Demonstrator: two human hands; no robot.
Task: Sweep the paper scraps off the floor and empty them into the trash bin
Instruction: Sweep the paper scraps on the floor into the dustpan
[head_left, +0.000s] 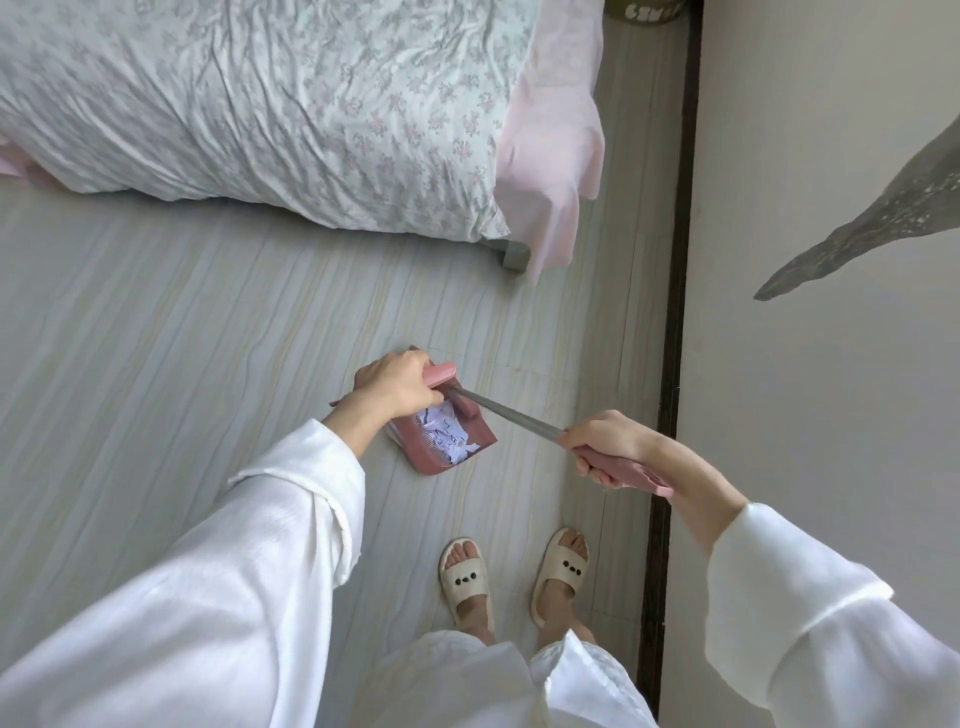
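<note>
**A:** Looking straight down from head height, what are the two hands doing?

**B:** Both are closed around pink handles. The left hand is clenched on the pink grip at the top of the dustpan, which sits low over the pale striped floor, directly below and just right of that hand. The right hand is wrapped around the pink grip of a broom handle, a grey metal rod that slants up and left from the right hand toward the left hand and the pan.

**A:** Where are the paper scraps?

**B:** A heap of white and pale blue paper scraps lies inside the dustpan, just under the left wrist. The broom's head is hidden behind the left hand and the pan, so I cannot tell where it rests.

**A:** What surrounds the person?

**B:** White loose sleeves cover both arms. Two feet in cream slippers stand near the floor's lower edge, below the dustpan. A bed with a floral quilt fills the upper left, its corner well above the pan, with a pink sheet hanging off that corner. A dark strip runs along the floor's right edge, against a plain wall. Whether the round object cut off at the top edge is the trash bin, I cannot tell.
</note>
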